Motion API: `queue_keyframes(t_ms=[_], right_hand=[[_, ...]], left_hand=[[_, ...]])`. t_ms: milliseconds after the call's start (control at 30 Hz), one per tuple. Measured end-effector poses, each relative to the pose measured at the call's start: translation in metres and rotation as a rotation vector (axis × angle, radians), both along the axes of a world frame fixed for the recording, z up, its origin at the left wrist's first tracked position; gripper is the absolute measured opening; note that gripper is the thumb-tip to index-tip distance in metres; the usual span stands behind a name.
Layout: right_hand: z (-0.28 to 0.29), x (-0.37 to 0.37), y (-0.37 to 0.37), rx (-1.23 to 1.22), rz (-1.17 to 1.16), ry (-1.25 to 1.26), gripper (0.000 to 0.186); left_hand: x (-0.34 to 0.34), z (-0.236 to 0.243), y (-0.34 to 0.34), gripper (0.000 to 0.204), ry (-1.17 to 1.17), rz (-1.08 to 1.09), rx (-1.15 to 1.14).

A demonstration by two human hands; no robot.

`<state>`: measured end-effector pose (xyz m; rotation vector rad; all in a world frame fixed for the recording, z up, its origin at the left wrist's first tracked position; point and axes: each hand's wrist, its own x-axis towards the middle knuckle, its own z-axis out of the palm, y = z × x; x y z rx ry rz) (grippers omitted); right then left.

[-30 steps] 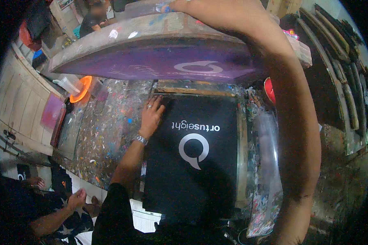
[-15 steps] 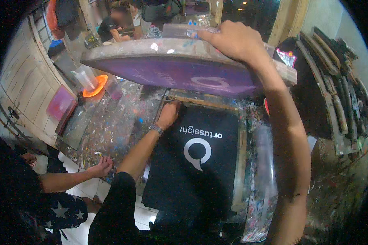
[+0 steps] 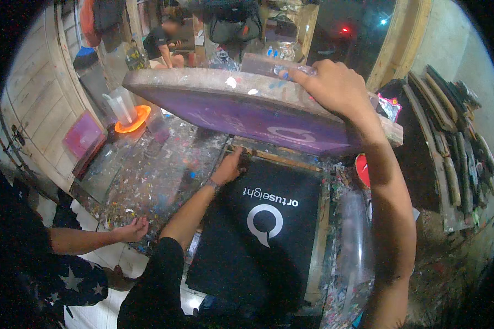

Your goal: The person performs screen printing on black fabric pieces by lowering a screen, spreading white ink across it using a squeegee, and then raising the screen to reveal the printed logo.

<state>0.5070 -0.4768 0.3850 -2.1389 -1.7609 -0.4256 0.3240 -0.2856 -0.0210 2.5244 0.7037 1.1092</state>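
My right hand (image 3: pixel 335 85) grips the upper edge of a screen printing frame (image 3: pixel 192 82), tilted up with its purple mesh facing down. A pale flat bar (image 3: pixel 258 63), perhaps a squeegee, rests along that edge by my thumb and fingers. Below lies a black fabric piece (image 3: pixel 280 268) on a board, bearing a white ring-shaped print with lettering, upside down to me. At its far left corner, my left hand (image 3: pixel 230 166) is closed on the fabric, thumb toward the board's wooden strip (image 3: pixel 280 158); some fingertips are hidden.
A co-worker's hand (image 3: pixel 133 229) rests near the paint-spattered table (image 3: pixel 164 170) at left. Beyond it stand an orange dish (image 3: pixel 133 123) and a clear plastic container (image 3: pixel 121 107). Old wooden frames (image 3: pixel 439 131) lean at right. Another person (image 3: pixel 162 44) sits in the background.
The view has tilted up, so everything sits lower in the picture. My left thumb now shows extended at the fabric's corner. My right hand still holds the frame raised.
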Motion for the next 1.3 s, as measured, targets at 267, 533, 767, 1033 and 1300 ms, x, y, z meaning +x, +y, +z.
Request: queue_keyframes(t_ms=[267,533,767,1033,1300], right_hand=[[0.009,0.010,0.017,0.013,0.006,0.022,0.075],[0.014,0.022,0.029,-0.001,0.091,0.054,0.075],[0.012,0.023,0.034,0.046,0.057,0.022,0.076],[0.013,0.018,0.025,0.030,0.011,0.024,0.075],[0.019,0.004,0.012,-0.015,-0.038,-0.015,0.074]], left_hand=[[-0.008,0.006,0.007,0.075,0.137,0.024,-0.053],[-0.006,-0.005,0.021,0.065,0.144,-0.038,-0.063],[-0.009,-0.014,0.037,0.055,0.167,-0.099,-0.119],[-0.002,0.026,-0.016,0.041,0.314,0.237,0.472],[-0.111,0.072,-0.063,0.024,-0.249,0.677,0.219]])
